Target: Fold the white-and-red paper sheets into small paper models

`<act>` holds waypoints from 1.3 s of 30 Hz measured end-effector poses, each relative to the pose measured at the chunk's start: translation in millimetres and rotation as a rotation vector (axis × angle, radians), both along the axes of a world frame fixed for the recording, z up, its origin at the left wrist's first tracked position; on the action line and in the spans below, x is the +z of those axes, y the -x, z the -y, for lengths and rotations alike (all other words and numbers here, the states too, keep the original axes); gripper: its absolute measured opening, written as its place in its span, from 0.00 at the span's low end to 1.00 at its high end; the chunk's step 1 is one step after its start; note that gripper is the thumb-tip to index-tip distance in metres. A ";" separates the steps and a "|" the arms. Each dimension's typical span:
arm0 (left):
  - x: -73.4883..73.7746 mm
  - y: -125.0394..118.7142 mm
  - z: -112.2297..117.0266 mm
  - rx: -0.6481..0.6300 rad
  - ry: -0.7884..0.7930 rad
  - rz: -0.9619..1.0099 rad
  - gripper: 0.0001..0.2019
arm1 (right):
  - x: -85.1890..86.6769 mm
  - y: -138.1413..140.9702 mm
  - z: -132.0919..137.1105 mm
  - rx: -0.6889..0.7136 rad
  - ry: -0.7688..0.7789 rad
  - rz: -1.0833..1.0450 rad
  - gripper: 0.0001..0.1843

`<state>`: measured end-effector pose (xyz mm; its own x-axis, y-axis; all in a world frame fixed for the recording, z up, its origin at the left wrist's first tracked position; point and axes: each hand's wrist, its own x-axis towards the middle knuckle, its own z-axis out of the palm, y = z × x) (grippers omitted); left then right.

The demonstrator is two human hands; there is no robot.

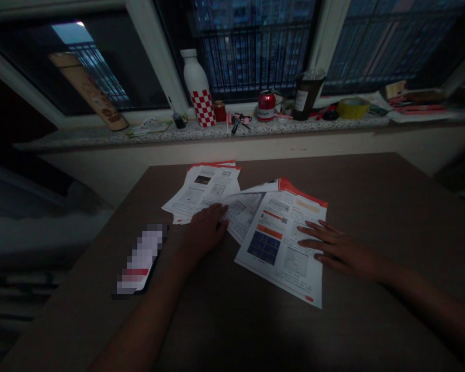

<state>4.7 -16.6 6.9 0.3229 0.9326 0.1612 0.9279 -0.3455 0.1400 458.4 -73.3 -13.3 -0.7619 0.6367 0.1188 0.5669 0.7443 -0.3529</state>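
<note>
A printed sheet (282, 248) with a red top edge, columns of text and a dark blue picture lies on the table. My right hand (337, 248) rests on its right side, fingers spread and flat. Partly beneath it, another printed sheet (242, 209) slants to the left with its upper part bent. At that sheet's left edge, my left hand (207, 227) has thumb and fingers bent together, gripping the edge. Just beyond the left hand, a loose pile of printed sheets (205, 188) is fanned out on the table.
A phone (141, 258) with a lit, blurred screen lies on the brown table (225, 310), left of my left forearm. Along the stone windowsill (213, 135) stand a checkered white bottle (199, 90), a red can (266, 106), a dark cup (306, 98), yellow tape (352, 108) and a tilted tan cylinder (91, 93).
</note>
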 end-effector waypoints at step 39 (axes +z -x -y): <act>1.4 -2.6 -19.3 0.093 0.029 -0.060 0.30 | 8.0 -48.4 43.9 -0.144 0.073 -0.020 0.32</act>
